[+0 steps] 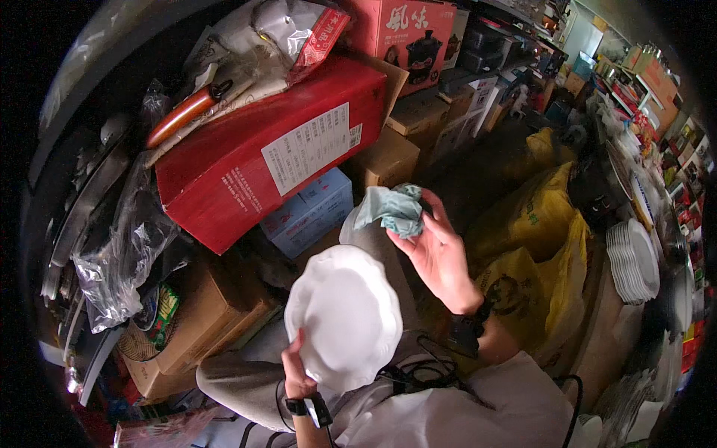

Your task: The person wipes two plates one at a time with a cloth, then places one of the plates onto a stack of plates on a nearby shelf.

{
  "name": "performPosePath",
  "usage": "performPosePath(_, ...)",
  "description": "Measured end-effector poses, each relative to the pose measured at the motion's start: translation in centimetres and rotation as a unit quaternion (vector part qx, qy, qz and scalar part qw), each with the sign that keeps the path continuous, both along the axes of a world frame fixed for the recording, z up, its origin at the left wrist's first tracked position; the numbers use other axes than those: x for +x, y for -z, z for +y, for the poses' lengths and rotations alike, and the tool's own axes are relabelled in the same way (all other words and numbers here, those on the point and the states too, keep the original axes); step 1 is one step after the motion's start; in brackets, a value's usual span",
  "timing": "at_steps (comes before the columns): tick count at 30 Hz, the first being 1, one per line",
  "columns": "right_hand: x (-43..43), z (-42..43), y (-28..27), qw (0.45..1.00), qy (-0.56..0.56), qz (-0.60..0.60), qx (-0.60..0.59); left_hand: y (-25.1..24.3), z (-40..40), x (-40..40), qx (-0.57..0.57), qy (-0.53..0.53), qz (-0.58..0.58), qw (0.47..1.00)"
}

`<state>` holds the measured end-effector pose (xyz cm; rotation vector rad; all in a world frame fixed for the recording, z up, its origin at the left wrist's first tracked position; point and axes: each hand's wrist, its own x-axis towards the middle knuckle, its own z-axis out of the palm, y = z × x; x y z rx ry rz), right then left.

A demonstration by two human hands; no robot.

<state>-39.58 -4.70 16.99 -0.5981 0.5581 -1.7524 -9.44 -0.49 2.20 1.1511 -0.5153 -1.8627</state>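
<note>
My left hand (297, 364) grips the lower left rim of a white plate (347, 319) with a scalloped edge. The thumb lies over the rim, while the other fingers are hidden behind it. The plate is held tilted above my lap, its inner face towards me. Up and to the right, my right hand (440, 252) holds a crumpled pale green cloth (395, 210) between thumb and fingers. Cloth and plate are apart.
A red carton (224, 179) with a label lies at the upper left, over a blue box (313, 210). Brown cartons (190, 330) stand at my left. Yellow sacks (521, 224) lie to the right, beside a stack of white plates (627, 263). Crowded shelves extend beyond.
</note>
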Motion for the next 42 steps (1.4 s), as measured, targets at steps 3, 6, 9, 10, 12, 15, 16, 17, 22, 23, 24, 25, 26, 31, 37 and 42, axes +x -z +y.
performPosePath(3,0.7,0.2,0.3,0.999,-0.032,-0.02,0.031,6.4,-1.7,-0.9,-0.023,0.053,-0.036,0.998)
performPosePath(6,0.1,0.4,1.7,0.996,-0.016,0.073,0.048,0.7,-2.3,-5.5,0.069,0.148,-0.014,0.986)
performPosePath(9,0.8,1.1,1.5,0.99,-0.015,0.124,0.06,0.8,-2.3,-6.7,0.154,0.158,0.056,0.974)
performPosePath(10,1.9,0.9,0.3,0.994,-0.01,0.1,0.048,2.7,-2.2,-6.6,0.137,0.144,0.048,0.979)
performPosePath(12,1.8,0.7,1.5,0.993,-0.022,0.115,0.033,3.7,-2.0,-6.8,0.125,0.13,0.043,0.983)
performPosePath(15,2.2,0.9,1.6,0.988,-0.041,0.13,0.069,1.6,-3.1,-7.5,0.149,0.175,0.055,0.972)
performPosePath(16,1.8,0.8,2.9,0.979,-0.015,0.187,0.075,1.5,-3.6,-7.8,0.159,0.175,0.063,0.97)
performPosePath(17,1.5,0.6,4.1,0.967,0.011,0.244,0.079,1.7,-3.7,-7.9,0.168,0.175,0.071,0.968)
performPosePath(22,0.8,-1.3,7.5,0.94,-0.004,0.301,0.16,2.4,-6.0,-8.8,0.086,0.271,0.038,0.958)
performPosePath(23,1.1,-1.2,8.7,0.946,-0.006,0.277,0.171,3.9,-6.1,-9.1,0.044,0.265,0.058,0.961)
performPosePath(24,1.0,-1.3,10.1,0.938,-0.01,0.308,0.161,4.8,-6.1,-9.5,0.021,0.247,0.075,0.966)
performPosePath(25,0.7,-1.3,11.7,0.929,-0.015,0.338,0.149,5.7,-5.9,-9.6,0.027,0.243,0.073,0.967)
performPosePath(26,0.5,-1.2,13.2,0.929,-0.021,0.336,0.152,6.5,-5.7,-9.7,-0.017,0.244,0.042,0.969)
performPosePath(31,1.1,-0.5,18.0,0.902,-0.042,0.401,0.152,5.2,-5.2,-9.7,-0.28,0.117,-0.079,0.949)
performPosePath(37,2.4,0.4,16.1,0.805,-0.044,0.561,0.189,5.3,-5.3,-8.6,-0.245,0.128,-0.004,0.961)
performPosePath(42,2.4,0.3,17.4,0.818,0.019,0.574,0.026,4.8,-5.0,-10.3,-0.331,0.089,-0.223,0.912)
